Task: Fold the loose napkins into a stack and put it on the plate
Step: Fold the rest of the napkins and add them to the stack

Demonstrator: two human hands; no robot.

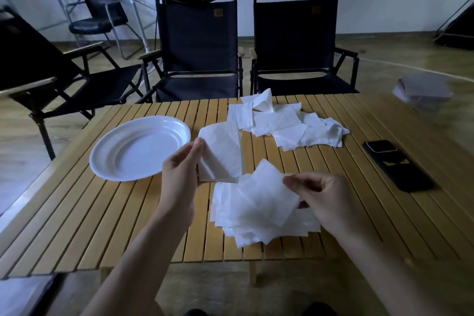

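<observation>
on one slatted table [107, 218], one empty plate [107, 161], two napkin piles, left fingers [195, 147] and right fingers [291, 182] each pinching one napkin

On a slatted wooden table [102, 226], the left hand [179, 177] pinches a white napkin [221, 151] held up off the surface, while the right hand [323, 195] grips the edge of another napkin [264, 195] lying over a loose stack of napkins [256, 226] near the front edge. A bare white plate [107, 161] sits to the left, and a pile of unfolded napkins [282, 123] lies farther back. A dark phone [395, 164] rests at the right, with black folding chairs [197, 41] beyond the table.
</observation>
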